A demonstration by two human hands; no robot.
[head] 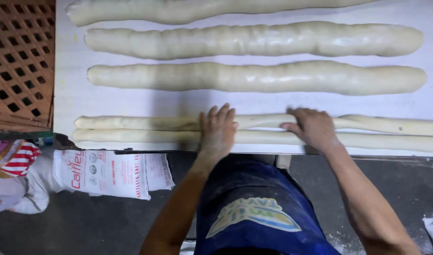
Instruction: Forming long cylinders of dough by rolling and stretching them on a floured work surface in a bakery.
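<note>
Two thin long ropes of pale dough lie side by side along the near edge of a white table [131, 101]. My left hand [217, 128] rests flat with fingers spread across both ropes near their middle. My right hand [312, 127] presses on the far thin rope [145, 123], fingers curled over it, its heel over the near thin rope [141, 136]. Neither hand lifts any dough. Three thicker dough logs lie parallel farther back: one [254, 77] closest to my hands, one [254, 39] behind it, and one [178, 10] at the top edge.
A brown lattice crate [19, 61] stands left of the table. White printed flour sacks [103, 173] lie on the dark floor below the table edge, beside a red-and-white striped bag [16, 158]. My blue apron [254, 212] is against the table front.
</note>
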